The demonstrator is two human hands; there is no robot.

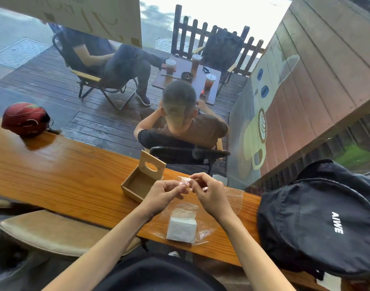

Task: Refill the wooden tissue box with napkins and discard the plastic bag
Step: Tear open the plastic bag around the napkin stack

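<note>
1. Nearest the edge of the wooden table (54,171), a white stack of napkins (181,229) sits inside a clear plastic bag (232,198), which lies crumpled and spread flat around it.
2. Just above that stack, both hands are raised off the table and meet at the fingertips. The left hand (165,194) is curled narrow, thumb and forefinger pinching a small bunched bit of the clear plastic.
3. The right hand (207,192) pinches the same bit of plastic from the other side, fingers tight together, touching the left fingertips.
4. To the left of the hands and a little farther off, the wooden tissue box (138,183) stands on the table with its lid (151,164) tipped up on the far side; the oval slot in the lid shows, and the inside of the box looks bare.
5. At the right end of the table rests a black backpack (318,219), near the bag but apart from it.
6. Far left on the table lies a red helmet (24,118).
7. Beyond the window glass, people sit on folding chairs round a small outdoor table with iced drinks (209,80).
</note>
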